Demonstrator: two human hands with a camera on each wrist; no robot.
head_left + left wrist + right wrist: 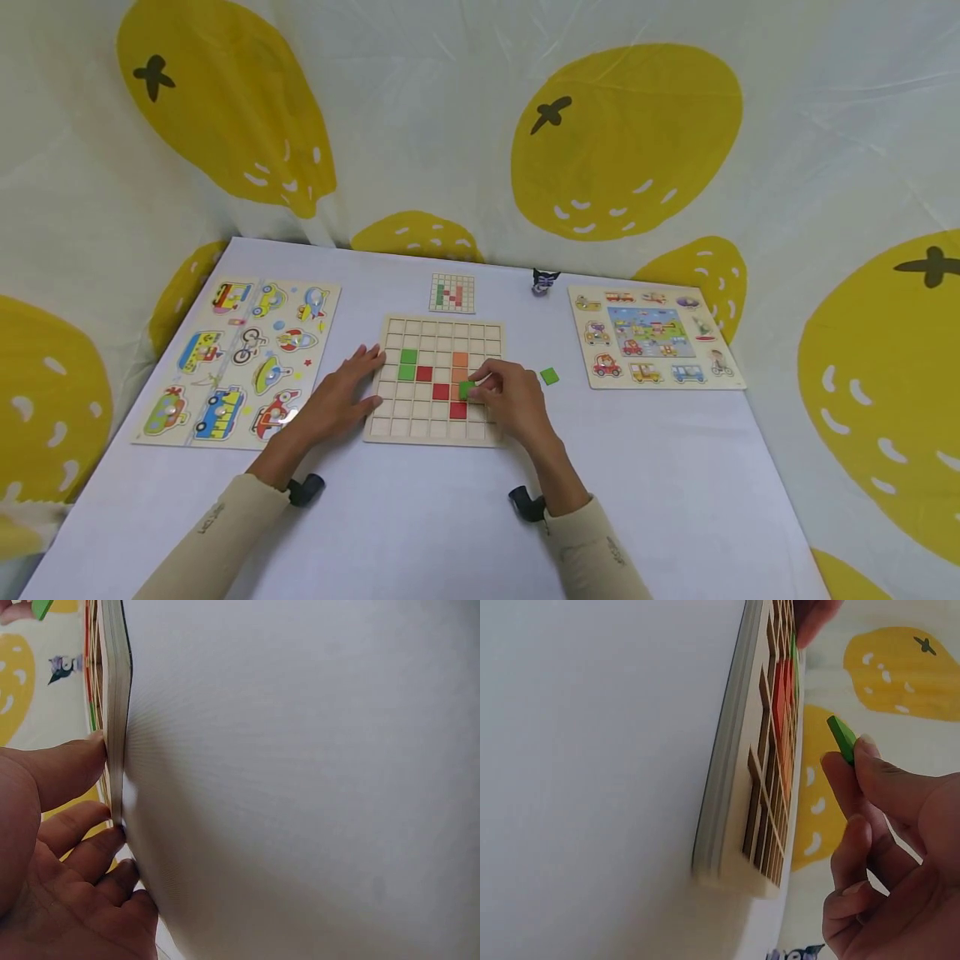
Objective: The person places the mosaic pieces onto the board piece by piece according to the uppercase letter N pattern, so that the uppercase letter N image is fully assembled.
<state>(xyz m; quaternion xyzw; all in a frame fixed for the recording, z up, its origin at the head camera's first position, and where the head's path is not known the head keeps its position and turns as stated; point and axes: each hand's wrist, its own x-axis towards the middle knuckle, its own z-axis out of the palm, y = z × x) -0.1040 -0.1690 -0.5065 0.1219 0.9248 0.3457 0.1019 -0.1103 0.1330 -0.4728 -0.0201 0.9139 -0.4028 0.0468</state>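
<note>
A wooden grid board [405,429] lies in the middle of the table. My left hand [341,396] rests along its left edge, thumb and fingertips touching the side in the left wrist view. Between thumb and index finger, my right hand [517,400] pinches a green square tile [841,739], held above the board's surface right of centre. Set in the grid are two green tiles [408,365] at left, red tiles [441,392] stepping diagonally down to the right, and an orange tile [460,360] with more orange below, partly covered by the held tile.
A small pattern card [452,293] lies behind the board. One loose green tile [550,376] sits to the right. Vehicle puzzle boards flank the work, one at left [251,321] and one at right [585,312]. A small dark butterfly-like figure [545,282] stands at the back.
</note>
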